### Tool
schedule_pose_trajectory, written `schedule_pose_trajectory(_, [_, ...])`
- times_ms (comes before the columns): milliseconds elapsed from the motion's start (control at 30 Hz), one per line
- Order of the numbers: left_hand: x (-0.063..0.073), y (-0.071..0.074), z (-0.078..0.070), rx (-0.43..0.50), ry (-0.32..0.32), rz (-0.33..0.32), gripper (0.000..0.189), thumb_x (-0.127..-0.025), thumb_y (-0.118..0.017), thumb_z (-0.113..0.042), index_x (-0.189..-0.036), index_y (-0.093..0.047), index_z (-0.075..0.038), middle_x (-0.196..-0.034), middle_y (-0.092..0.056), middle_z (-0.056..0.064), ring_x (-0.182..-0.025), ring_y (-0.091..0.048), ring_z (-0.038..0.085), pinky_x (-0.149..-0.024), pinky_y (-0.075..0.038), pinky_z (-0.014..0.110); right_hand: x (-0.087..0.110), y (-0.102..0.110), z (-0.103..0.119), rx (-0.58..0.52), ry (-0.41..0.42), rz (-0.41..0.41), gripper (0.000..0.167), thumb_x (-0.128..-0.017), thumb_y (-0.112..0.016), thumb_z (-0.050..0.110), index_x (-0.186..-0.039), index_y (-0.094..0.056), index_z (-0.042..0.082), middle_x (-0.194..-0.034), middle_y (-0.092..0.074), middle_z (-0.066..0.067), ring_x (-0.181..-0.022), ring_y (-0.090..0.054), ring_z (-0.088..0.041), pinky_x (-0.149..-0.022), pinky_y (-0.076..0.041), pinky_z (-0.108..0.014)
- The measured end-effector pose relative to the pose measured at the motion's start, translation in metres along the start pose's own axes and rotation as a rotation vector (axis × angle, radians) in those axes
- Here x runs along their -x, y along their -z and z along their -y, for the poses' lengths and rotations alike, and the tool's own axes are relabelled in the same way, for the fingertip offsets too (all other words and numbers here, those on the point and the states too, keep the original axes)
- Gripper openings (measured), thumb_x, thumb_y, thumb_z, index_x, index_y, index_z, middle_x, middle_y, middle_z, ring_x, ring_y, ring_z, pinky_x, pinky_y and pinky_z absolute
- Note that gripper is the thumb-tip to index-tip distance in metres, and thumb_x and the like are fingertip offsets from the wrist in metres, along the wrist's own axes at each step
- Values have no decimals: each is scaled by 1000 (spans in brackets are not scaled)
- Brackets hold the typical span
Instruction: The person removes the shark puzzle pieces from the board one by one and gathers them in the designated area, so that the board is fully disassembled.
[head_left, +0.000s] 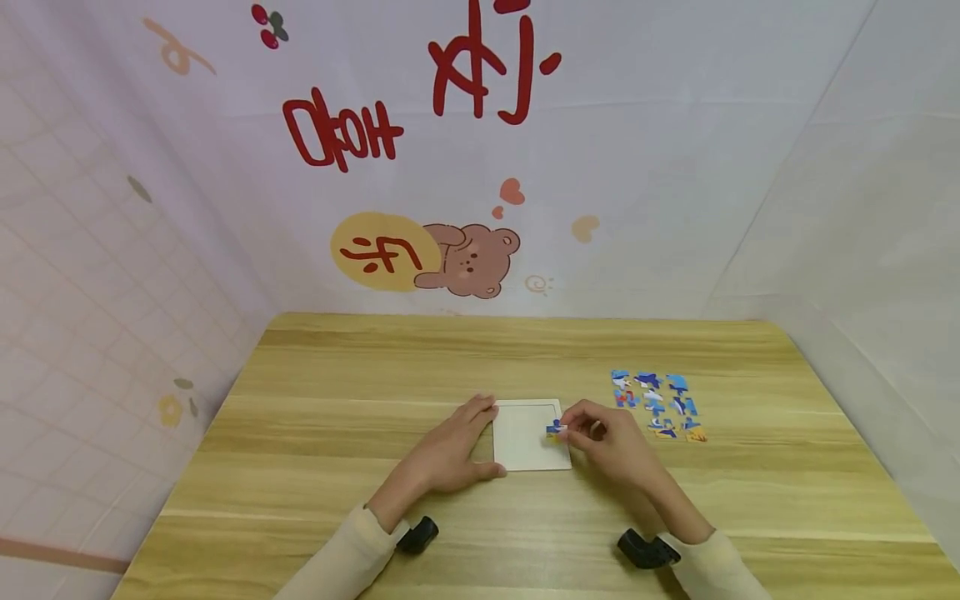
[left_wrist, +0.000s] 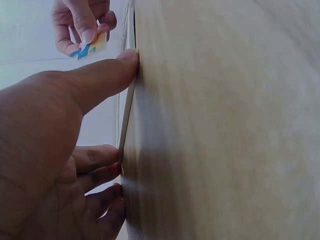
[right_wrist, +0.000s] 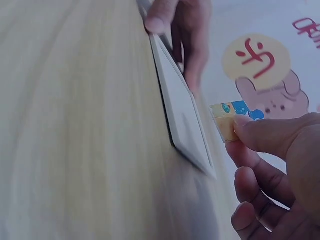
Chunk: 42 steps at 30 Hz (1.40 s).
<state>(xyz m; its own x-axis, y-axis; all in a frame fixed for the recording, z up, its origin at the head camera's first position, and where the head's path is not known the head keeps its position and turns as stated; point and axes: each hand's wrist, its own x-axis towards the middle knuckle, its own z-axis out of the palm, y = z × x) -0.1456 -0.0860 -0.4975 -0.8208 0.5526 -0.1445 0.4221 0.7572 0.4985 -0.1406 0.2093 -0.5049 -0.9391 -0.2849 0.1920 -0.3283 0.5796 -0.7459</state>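
A white puzzle tray (head_left: 519, 437) with a thin raised border lies flat on the table. My left hand (head_left: 452, 450) rests along its left side, thumb by the near corner and fingertips by the far corner, fingers mostly straight. My right hand (head_left: 609, 442) pinches a puzzle piece (right_wrist: 228, 120) between thumb and index finger, over the right part of the tray. Blue with white shows on one side of this piece and yellow on the other, and a blue knob sticks out. In the left wrist view, the thumb (left_wrist: 112, 72) touches the tray's edge.
Several loose puzzle pieces (head_left: 654, 398) in blue, white and yellow lie in rough rows right of the tray. Beneath everything is a wood-grain table (head_left: 360, 367). A white backdrop (head_left: 637, 167) with red characters and a bear rises behind its far edge.
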Motion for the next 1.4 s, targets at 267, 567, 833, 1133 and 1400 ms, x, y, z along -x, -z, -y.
schedule_pose_trajectory(267, [0,0,0,-3,-18,-11,93,-91,-73,-53,-161,-32,-7,-172,-21,3,-161,-16,23,-127,-29,45,7,26,-20,48,1,-55,13,-92,-78,17,-96,-71,27,-78,-64,12,-67,-55,-3,-60,-50,-21])
schedule_pose_trajectory(567, [-1,-2,3,-16,-17,-13,93,-91,-71,-56,-161,-32,-9,-172,-21,2,-161,-16,22,-127,-30,44,13,48,-42,97,-62,-91,6,-94,-76,21,-96,-71,23,-82,-69,7,-68,-58,-3,-59,-50,-21])
schedule_pose_trajectory(833, [0,1,1,-5,-4,-5,93,-91,-72,-55,-161,-32,-10,-172,-20,0,-161,-16,21,-126,-31,45,18,63,-54,160,-108,-87,6,-94,-77,24,-96,-72,21,-78,-66,6,-68,-55,-3,-59,-46,-21])
schedule_pose_trajectory(1133, [0,0,2,0,-3,-11,93,-91,-73,-54,-161,-33,-9,-172,-20,1,-161,-16,21,-127,-30,44,20,71,-64,251,-92,-96,5,-93,-77,22,-95,-74,19,-71,-62,9,-62,-51,-2,-55,-42,-21])
schedule_pose_trajectory(1400, [-1,-2,2,2,1,-4,93,-91,-73,-55,-161,-32,-9,-172,-20,1,-161,-14,21,-127,-29,44,18,74,-66,369,-34,-91,6,-91,-79,19,-96,-79,15,-75,-60,9,-64,-48,-2,-57,-41,-22])
